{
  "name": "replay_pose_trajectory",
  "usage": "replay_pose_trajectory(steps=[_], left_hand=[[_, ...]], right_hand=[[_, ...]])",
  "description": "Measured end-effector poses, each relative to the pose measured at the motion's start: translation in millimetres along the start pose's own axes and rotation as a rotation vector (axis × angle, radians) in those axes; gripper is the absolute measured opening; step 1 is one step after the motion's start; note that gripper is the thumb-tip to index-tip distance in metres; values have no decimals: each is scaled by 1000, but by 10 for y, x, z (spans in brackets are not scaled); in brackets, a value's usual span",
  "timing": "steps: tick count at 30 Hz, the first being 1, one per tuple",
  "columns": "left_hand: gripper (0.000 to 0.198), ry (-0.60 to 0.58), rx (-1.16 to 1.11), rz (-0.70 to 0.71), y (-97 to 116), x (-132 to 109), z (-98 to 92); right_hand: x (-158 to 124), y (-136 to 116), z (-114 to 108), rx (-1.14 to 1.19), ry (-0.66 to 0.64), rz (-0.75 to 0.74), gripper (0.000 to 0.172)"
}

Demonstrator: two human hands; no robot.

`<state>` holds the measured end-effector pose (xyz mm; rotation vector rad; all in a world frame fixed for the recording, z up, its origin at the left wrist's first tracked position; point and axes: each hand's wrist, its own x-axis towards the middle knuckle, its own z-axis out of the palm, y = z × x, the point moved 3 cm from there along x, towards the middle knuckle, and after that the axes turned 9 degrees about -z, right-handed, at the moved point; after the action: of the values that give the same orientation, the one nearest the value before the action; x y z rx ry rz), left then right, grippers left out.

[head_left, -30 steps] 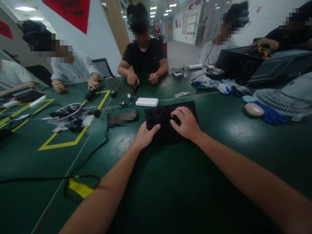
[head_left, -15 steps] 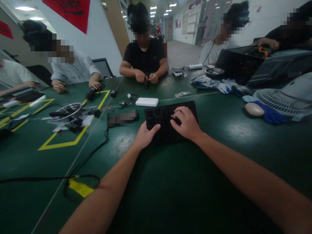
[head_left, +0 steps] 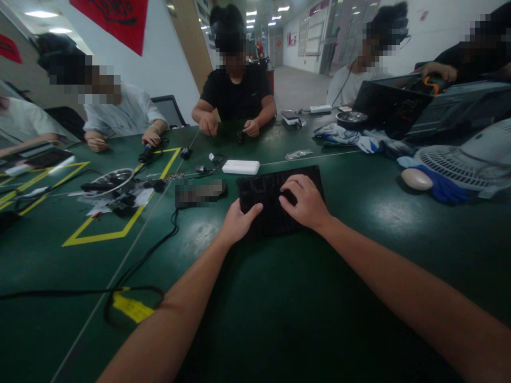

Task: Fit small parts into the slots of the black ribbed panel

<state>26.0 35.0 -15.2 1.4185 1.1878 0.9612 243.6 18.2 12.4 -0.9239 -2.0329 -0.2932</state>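
Currently handling: left hand (head_left: 237,221) grips black tray (head_left: 266,210) at left edge, thumb on top; right hand (head_left: 307,202) curls over it, too dark to tell whether grasping anything. Tray central, over green table (head_left: 259,298). Next move probably calls for steady left support.

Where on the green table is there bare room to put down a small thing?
Bare: the patch bordered by the black tray, right forearm and blue glove; also nearer, between right and left forearm. Crowded: left, around the metal bowl; far right, around the fan and black box.
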Motion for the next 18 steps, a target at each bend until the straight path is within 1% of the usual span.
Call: replay_pose_trajectory(steps=[9,18], left_hand=[[58,8,1,6,14,-13,3],[57,12,15,-17,25,-13,5]], right_hand=[[5,-2,-5,-4,8,-9,9],[-3,14,7,5,-2,8,9]])
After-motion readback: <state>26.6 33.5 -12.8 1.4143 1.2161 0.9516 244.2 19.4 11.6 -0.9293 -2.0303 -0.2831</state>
